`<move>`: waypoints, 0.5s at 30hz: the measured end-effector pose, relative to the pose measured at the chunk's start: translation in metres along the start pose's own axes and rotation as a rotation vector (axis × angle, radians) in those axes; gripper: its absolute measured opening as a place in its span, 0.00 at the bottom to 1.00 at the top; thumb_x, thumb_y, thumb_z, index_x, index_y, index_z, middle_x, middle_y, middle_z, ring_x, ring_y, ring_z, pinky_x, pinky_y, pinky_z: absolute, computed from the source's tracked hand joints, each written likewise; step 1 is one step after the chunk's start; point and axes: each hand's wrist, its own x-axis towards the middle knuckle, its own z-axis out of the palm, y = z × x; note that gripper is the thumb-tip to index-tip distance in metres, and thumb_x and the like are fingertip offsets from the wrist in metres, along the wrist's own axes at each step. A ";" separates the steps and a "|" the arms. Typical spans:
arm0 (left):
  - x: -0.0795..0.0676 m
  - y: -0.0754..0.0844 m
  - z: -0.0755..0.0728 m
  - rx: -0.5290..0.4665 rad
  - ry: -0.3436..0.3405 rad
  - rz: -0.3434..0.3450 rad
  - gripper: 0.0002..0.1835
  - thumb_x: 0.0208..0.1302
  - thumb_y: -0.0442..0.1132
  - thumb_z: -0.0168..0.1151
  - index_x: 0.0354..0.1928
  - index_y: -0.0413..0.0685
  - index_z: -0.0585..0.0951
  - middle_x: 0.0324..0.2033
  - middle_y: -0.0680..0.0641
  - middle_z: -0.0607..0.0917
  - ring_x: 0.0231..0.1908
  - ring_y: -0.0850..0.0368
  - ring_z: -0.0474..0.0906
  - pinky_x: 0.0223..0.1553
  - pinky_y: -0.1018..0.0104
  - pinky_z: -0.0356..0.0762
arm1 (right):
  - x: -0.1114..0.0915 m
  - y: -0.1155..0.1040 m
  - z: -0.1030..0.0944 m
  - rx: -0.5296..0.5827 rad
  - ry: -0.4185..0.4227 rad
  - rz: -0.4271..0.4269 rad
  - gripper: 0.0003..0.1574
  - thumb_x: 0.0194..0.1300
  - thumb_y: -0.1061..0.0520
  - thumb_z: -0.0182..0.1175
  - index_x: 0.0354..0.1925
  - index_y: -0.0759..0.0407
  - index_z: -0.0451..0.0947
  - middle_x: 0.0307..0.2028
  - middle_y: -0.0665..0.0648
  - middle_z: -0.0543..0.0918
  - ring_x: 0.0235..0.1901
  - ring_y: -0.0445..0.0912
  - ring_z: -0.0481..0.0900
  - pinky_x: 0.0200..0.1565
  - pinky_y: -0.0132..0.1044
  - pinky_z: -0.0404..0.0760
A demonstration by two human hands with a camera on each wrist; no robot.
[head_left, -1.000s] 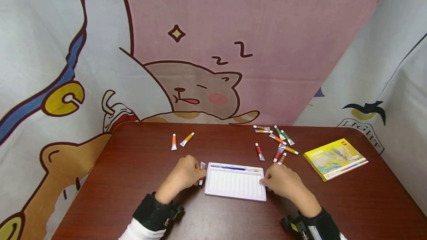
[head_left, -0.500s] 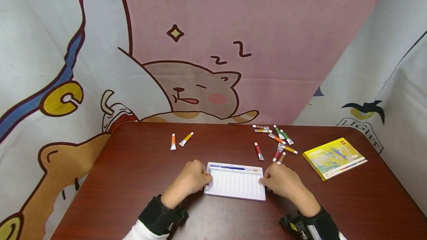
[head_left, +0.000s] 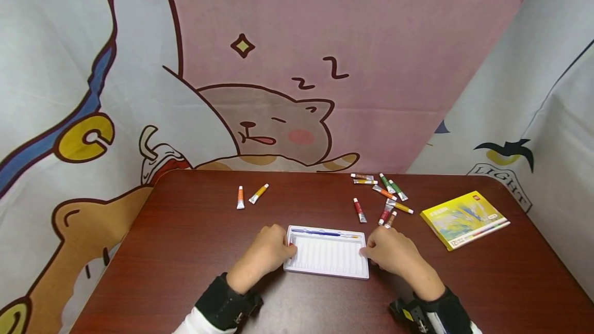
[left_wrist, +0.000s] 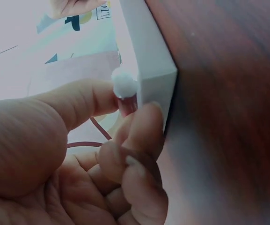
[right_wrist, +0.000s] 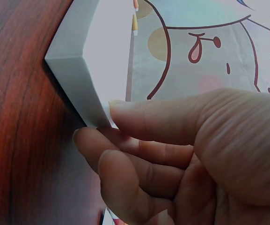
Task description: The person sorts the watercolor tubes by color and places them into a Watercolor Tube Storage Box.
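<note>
A white plastic tray (head_left: 327, 259) with ridged slots lies on the table, a blue paintbrush (head_left: 320, 232) along its far side. At its left end, my left hand (head_left: 265, 251) pinches a paint tube with thumb and fingers. In the left wrist view, the white cap and a bit of red body of that paint tube (left_wrist: 124, 83) show between thumb and tray wall; the rest is hidden. Fingers of that hand also touch the tray's outer wall. My right hand (head_left: 394, 252) grips the tray's right end, thumb over the rim and fingers outside.
Orange (head_left: 240, 198) and yellow (head_left: 258, 194) paint tubes lie at the back left. A red tube (head_left: 359, 210) lies behind the tray's right end, beside a loose group of several tubes (head_left: 385, 193). A yellow box (head_left: 465, 220) lies at the right.
My left hand has moved right from beside the tray to its left end, and the tube that lay beside the tray is now in its fingers. The right hand keeps its grip.
</note>
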 end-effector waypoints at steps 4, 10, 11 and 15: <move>0.000 -0.001 0.001 -0.001 -0.004 0.001 0.20 0.48 0.38 0.64 0.05 0.51 0.67 0.08 0.59 0.62 0.11 0.63 0.59 0.11 0.70 0.53 | 0.000 0.000 0.000 0.000 -0.001 -0.001 0.15 0.55 0.50 0.67 0.16 0.50 0.77 0.11 0.49 0.74 0.13 0.42 0.70 0.16 0.36 0.67; 0.000 -0.001 0.001 -0.020 -0.018 0.014 0.21 0.50 0.39 0.65 0.06 0.52 0.68 0.08 0.59 0.63 0.11 0.63 0.60 0.11 0.71 0.54 | 0.001 0.001 0.000 -0.002 -0.012 0.007 0.14 0.55 0.49 0.67 0.17 0.50 0.77 0.12 0.49 0.74 0.13 0.43 0.70 0.16 0.35 0.68; 0.000 0.000 0.000 -0.020 -0.023 0.015 0.21 0.51 0.39 0.65 0.06 0.52 0.68 0.08 0.59 0.63 0.11 0.63 0.60 0.11 0.71 0.54 | 0.002 0.001 0.000 -0.003 -0.013 0.008 0.14 0.55 0.49 0.67 0.17 0.50 0.77 0.12 0.49 0.74 0.13 0.43 0.70 0.16 0.35 0.67; 0.000 -0.001 -0.003 -0.026 -0.049 0.014 0.21 0.54 0.40 0.65 0.08 0.51 0.70 0.09 0.58 0.65 0.12 0.62 0.61 0.12 0.70 0.56 | 0.001 0.002 0.000 -0.002 -0.013 0.007 0.14 0.55 0.49 0.67 0.17 0.50 0.77 0.12 0.49 0.74 0.13 0.43 0.70 0.17 0.36 0.67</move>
